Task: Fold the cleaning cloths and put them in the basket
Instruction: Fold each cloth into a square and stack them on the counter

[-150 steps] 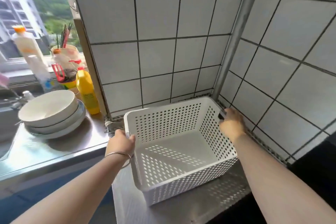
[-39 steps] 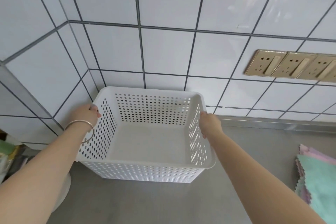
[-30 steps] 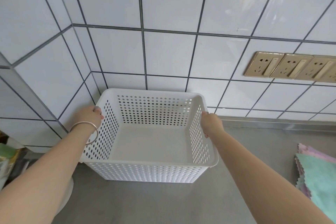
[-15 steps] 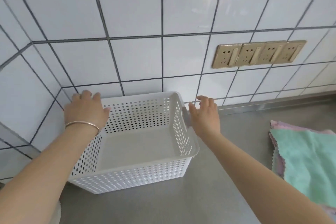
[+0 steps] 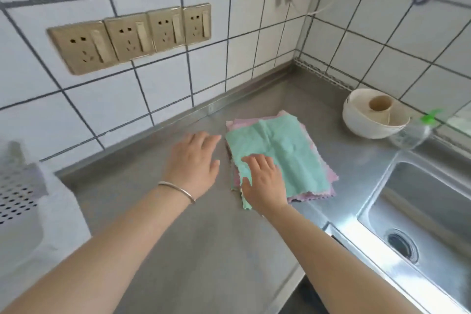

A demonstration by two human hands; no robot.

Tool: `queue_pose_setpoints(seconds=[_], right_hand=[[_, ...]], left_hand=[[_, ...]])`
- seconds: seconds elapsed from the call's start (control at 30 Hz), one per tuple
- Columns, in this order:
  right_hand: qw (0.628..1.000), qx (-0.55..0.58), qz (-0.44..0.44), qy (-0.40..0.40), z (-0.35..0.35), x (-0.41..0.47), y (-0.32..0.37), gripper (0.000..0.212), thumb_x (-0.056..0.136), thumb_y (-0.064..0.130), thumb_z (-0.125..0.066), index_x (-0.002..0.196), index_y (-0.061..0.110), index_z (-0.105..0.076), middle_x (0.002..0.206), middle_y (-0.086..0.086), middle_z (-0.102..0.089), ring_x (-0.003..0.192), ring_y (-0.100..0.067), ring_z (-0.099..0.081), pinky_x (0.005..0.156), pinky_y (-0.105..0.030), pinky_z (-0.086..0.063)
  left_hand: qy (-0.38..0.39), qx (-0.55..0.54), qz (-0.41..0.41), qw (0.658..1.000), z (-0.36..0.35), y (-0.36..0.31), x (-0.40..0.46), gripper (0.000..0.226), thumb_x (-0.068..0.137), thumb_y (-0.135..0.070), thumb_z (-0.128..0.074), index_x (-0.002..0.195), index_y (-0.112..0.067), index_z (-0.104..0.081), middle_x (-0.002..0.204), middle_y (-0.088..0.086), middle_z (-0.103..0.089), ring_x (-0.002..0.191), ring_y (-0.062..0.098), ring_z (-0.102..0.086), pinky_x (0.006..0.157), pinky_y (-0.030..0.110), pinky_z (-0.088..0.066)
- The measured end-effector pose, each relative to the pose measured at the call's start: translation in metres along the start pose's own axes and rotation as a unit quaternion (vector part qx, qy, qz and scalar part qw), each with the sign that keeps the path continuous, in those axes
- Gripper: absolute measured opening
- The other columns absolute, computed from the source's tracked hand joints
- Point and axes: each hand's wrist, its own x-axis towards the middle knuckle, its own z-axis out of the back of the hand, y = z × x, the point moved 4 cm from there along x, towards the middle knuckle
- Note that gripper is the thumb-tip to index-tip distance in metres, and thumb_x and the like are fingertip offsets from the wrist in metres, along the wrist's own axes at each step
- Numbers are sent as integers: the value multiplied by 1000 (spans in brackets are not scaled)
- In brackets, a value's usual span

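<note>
A stack of cleaning cloths lies flat on the steel counter [image 5: 158, 224], a green cloth [image 5: 285, 150] on top and pink cloths [image 5: 328, 176] under it. My right hand [image 5: 262, 181] rests on the near left corner of the green cloth, fingers spread and lying on it. My left hand [image 5: 196, 160], with a bangle on its wrist, hovers palm down just left of the stack, fingers apart and holding nothing. The white perforated basket [image 5: 23, 201] stands at the far left edge of the view, blurred and partly cut off.
A steel sink [image 5: 418, 214] lies right of the cloths. A white bowl [image 5: 369, 115] and a clear bottle with a green cap [image 5: 413, 132] stand behind it. Gold wall sockets [image 5: 127, 35] sit on the tiled wall. The counter's front edge runs at the lower right.
Both hands have let go of the basket, which now stands at the far left. The view swung right and the hands moved to the cloth stack, right hand landing on the green cloth.
</note>
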Motion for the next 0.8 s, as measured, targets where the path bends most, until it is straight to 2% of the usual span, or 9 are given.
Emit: queue_pose_setpoints(seconds=[0.17,0.23,0.3,0.43,0.57,0.63,0.7,0.77,0.8], right_hand=[[989,-27,6,147,-27,-5,-115,52,60,26,-69,111,14,-65,118,-3,-64,109,-28,-61,87,-38,-50],[977,-50,46,201,-39,-7,-144,59,58,38,-67,113,16,-65,123,-4,-63,115,-26,-59,94,-42,-50],[965,-74,82,237,-47,-9,-165,65,54,48,-69,113,20,-65,123,0,-63,115,-21,-60,94,-41,-50],[959,-61,143,238,-54,-10,-181,57,61,45,-65,112,20,-67,122,1,-65,112,-18,-62,93,-36,-50],[973,-19,150,176,-55,-1,-186,39,75,32,-46,101,19,-73,111,1,-70,103,-18,-67,85,-32,-53],[970,-27,186,151,-53,-1,-186,33,69,25,-61,99,17,-73,107,-1,-71,99,-19,-69,81,-31,-55],[966,-39,197,165,-52,-1,-189,49,49,12,-79,97,14,-73,102,-2,-72,95,-20,-70,76,-29,-57],[970,-47,157,178,-46,3,-194,50,36,2,-81,84,15,-72,84,1,-71,75,-19,-71,59,-23,-55],[975,-53,122,179,-37,8,-197,44,37,-2,-79,77,16,-71,73,2,-68,63,-19,-68,49,-21,-49]], left_hand=[[100,-44,-29,994,-122,-77,21,43,56,-34,-66,94,-14,-69,87,0,-70,81,22,-68,68,25,-57],[167,-61,-12,984,-168,-97,19,60,53,-37,-75,105,-9,-67,104,6,-70,101,25,-66,86,35,-55],[232,-64,12,971,-200,-113,15,70,64,-49,-67,117,-3,-61,125,11,-61,120,29,-55,99,46,-46],[288,-29,32,957,-225,-125,10,82,68,-69,-30,101,-6,-71,112,7,-69,104,23,-66,83,38,-56],[262,-30,30,964,-228,-118,6,58,67,-38,-37,106,-10,-69,116,4,-68,106,19,-66,84,37,-54],[232,-39,45,971,-223,-117,6,48,64,-24,-48,105,-13,-71,116,2,-68,106,17,-66,84,36,-54],[200,-83,77,973,-220,-112,6,40,59,-11,-65,98,-15,-72,111,0,-70,100,16,-68,77,36,-58],[178,-129,132,966,-212,-103,7,36,67,-7,-57,98,-17,-71,106,-2,-71,90,19,-70,67,34,-60],[169,-153,174,958,-206,-99,8,37,74,-6,-50,105,-18,-68,107,0,-70,90,24,-69,69,33,-57]])
